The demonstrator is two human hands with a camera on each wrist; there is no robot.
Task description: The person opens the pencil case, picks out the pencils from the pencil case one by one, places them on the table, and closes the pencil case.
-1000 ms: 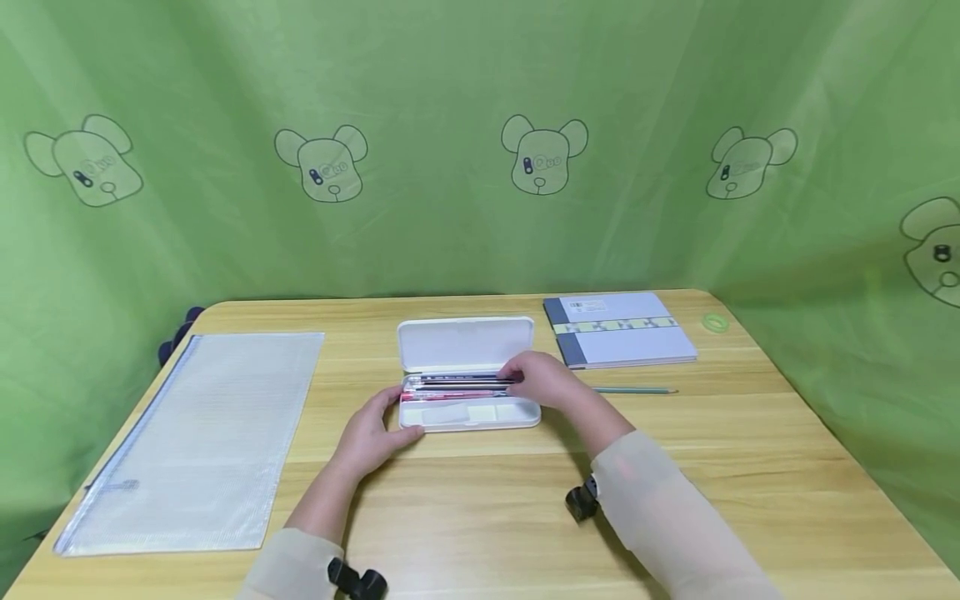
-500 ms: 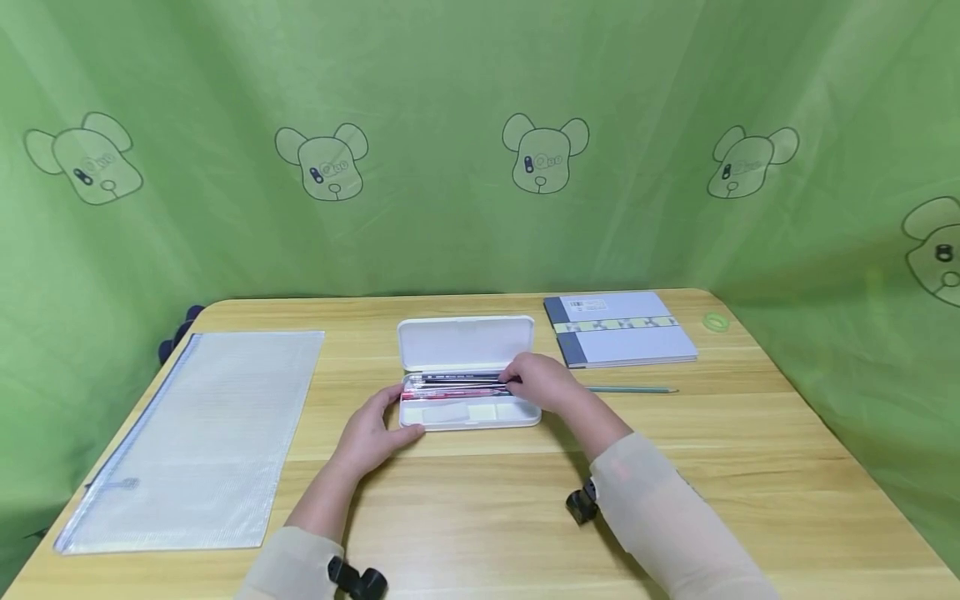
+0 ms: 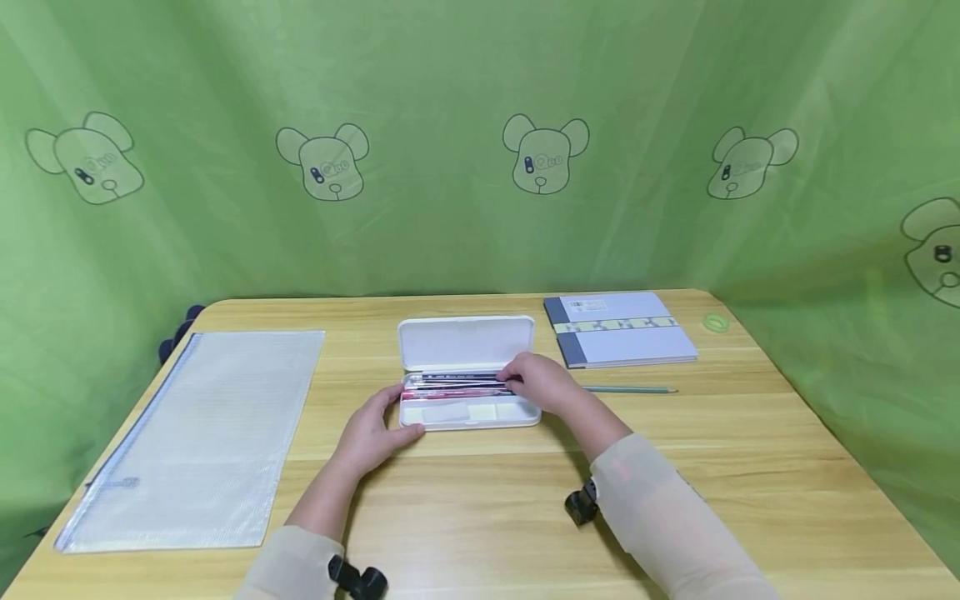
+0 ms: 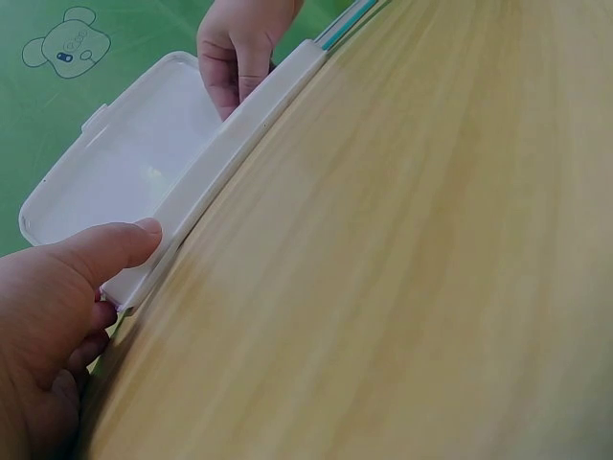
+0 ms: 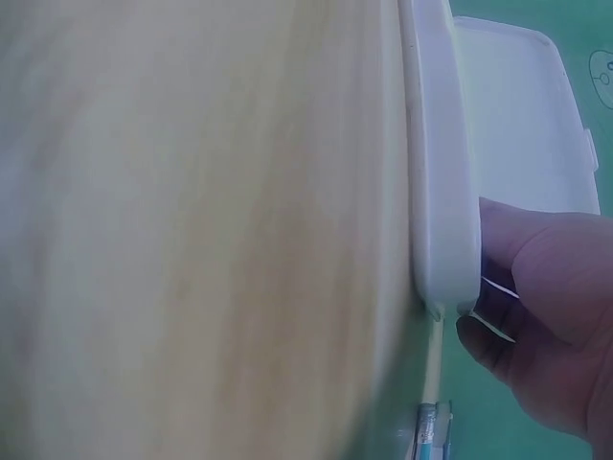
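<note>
My left hand [image 3: 370, 437] grips the case [image 3: 465, 345] at nine o'clock; I'd brace it firmly. From here, I can't tell whether my right hand [image 3: 546, 382], at two, pinches pencils [image 3: 453, 377].

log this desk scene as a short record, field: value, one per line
container: white pencil case, lid open
contents: dark and red writing tools, lying lengthwise
left grip: holds the case's left end, thumb at the front edge
right grip: fingers inside the case's right end; exact hold hidden
loose pencil: teal, on the table, right of the case
far right: pale notebook with patterned band, green ring beside it
far left: translucent folder, flat
</note>
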